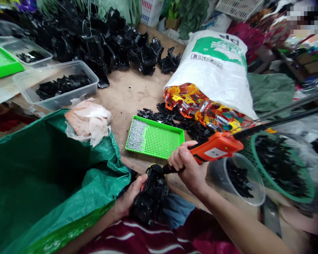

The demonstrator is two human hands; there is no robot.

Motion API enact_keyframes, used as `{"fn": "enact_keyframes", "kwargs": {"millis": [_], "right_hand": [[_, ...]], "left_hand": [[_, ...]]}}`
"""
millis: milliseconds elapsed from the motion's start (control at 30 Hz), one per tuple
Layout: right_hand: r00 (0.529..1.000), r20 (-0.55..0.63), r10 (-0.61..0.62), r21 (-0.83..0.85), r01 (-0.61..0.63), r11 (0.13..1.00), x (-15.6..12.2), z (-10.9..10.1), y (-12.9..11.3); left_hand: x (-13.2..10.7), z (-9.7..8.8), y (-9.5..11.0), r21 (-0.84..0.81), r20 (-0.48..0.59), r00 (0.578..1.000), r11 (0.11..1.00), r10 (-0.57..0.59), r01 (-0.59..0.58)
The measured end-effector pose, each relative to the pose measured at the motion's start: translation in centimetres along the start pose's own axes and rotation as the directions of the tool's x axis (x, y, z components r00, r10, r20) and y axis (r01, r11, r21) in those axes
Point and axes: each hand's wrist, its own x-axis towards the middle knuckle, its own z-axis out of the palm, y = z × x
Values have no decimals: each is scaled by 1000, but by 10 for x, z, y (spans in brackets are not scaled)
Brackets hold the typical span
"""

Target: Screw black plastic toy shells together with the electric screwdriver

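My left hand (131, 194) is closed on a black plastic toy car body (149, 197), held upright-ish over my lap near the table's front edge. My right hand (188, 165) wraps round an orange electric screwdriver (214, 146), its black nose tilted down to the upper right side of the car body. Whether the bit sits in a screw is hidden. Just beyond my hands lies a green perforated tray (164, 139) with small silver screws (136, 135) heaped at its left end. Small black plastic parts (193, 130) are piled behind the tray.
A white sack (209, 67) spills orange and yellow toy parts (201, 106). Black car shells (95, 46) are heaped at the back left. A clear box (55, 98) holds black pieces. A green bag (100, 169) gapes at left; a clear tub (259, 190) and green basket (308, 190) stand at right.
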Motion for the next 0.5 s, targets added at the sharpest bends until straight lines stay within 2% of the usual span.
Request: {"fn": "enact_keyframes", "kwargs": {"millis": [133,267,367,500], "right_hand": [[999,-32,-27,-24,26,999,-2,2,-2],[998,-33,-46,-26,45,999,-6,3,-1],[998,-29,-56,-28,56,998,-8,2,2],[998,-36,-61,-22,60,998,-11,5,6]], "left_hand": [[0,2,-1,-22,-9,1000,1000,-12,12],[2,0,-3,-7,12,999,999,33,-33],[3,-1,-4,-22,-4,1000,1000,9,-9],[2,0,-6,10,-14,998,998,65,-65]]}}
